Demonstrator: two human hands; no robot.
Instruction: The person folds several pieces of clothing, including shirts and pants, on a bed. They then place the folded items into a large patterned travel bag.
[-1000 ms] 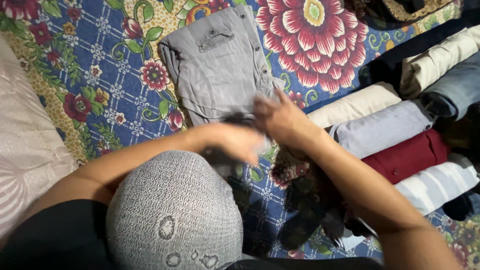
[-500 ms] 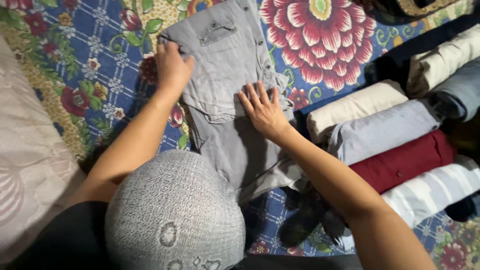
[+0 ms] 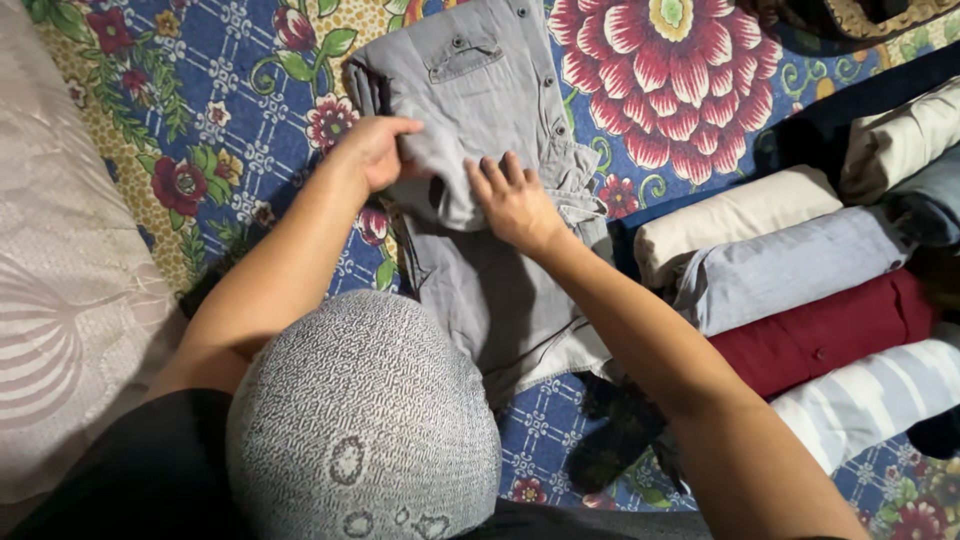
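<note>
While the left hand (image 3: pixel 375 150) pinches a fold of the grey shirt (image 3: pixel 490 200), its grip is closed on the cloth, thumb on top and fingers tucked under the raised edge. Just to the right of that grip, the right hand (image 3: pixel 510 200) lies flat on the same shirt, fingers spread and pressing down, clamped on nothing; its fingertips sit at the fold that the left hand lifts. The shirt lies spread on a floral bedsheet (image 3: pixel 230 110), blue with red flowers, running from beyond both hands, where a buttoned pocket (image 3: pixel 462 58) and a row of buttons show, back under the forearms toward the person. Near the right hand's far side the shirt's edge is bunched into small creases. Well to the right of the right forearm, rolled garments lie side by side on the sheet: a cream roll (image 3: pixel 735 215), a pale blue roll (image 3: pixel 790 265), a dark red roll (image 3: pixel 820 330) and a striped roll (image 3: pixel 870 400), each touching the next. Farther off to the right lie a beige roll (image 3: pixel 900 135) and a blue-grey roll (image 3: pixel 935 195). A pale quilted cover (image 3: pixel 60 300) lies well to the left of the left arm. Below the hands, a grey knitted cap (image 3: pixel 360 420) fills the near view.
</note>
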